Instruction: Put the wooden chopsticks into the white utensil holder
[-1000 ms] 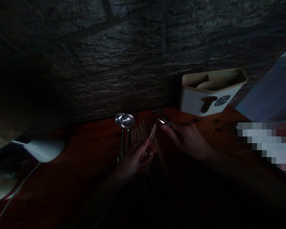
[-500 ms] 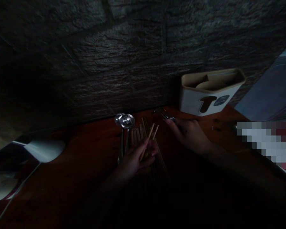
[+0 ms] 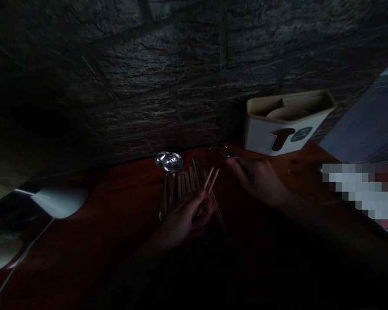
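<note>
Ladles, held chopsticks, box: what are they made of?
Ladles: metal, probably stainless steel, polished; sharp bright highlights.
Held chopsticks: likely wood or bamboo, matte; pale tan, no glints.
Box: probably plastic, smooth; even white wall, rounded tan rim. Dim light, though; coated metal possible.

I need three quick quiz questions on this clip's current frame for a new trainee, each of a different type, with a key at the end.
1. Open: What does the left hand hold?
2. True or false: The container is lying on its side.
3. Fill in the blank: In the picture, the loose chopsticks on the table lie between the two metal ladles and the ____ hand.

Key:
1. A pair of chopsticks, tips pointing up and slightly apart.
2. False: the white container stands upright, its opening facing up.
3. Right.
</note>
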Demonstrator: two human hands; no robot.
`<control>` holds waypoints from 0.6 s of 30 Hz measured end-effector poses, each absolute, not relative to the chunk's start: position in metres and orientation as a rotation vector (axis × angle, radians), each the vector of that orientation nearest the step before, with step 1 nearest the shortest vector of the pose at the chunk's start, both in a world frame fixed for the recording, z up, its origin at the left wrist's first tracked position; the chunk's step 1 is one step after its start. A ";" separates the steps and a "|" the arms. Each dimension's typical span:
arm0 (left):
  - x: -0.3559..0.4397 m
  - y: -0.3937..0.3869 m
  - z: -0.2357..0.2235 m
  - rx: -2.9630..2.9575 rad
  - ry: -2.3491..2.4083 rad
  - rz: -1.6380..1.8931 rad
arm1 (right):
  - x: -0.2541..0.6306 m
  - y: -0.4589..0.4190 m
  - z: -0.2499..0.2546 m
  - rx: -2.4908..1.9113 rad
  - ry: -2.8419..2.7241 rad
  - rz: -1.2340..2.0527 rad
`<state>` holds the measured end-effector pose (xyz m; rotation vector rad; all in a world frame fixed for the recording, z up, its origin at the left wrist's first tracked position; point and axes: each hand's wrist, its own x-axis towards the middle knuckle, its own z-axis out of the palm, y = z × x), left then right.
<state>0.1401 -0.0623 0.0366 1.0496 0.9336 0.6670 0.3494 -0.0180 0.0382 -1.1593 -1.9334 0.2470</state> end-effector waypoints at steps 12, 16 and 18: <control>0.138 -0.060 0.036 1.018 0.905 0.616 | 0.345 -0.022 0.035 -1.108 -1.957 0.251; 0.138 -0.061 0.038 0.965 0.823 0.612 | 0.342 -0.029 0.040 -0.954 -2.022 0.341; 0.137 -0.061 0.037 0.968 0.821 0.621 | 0.337 -0.035 0.041 -0.849 -2.112 0.436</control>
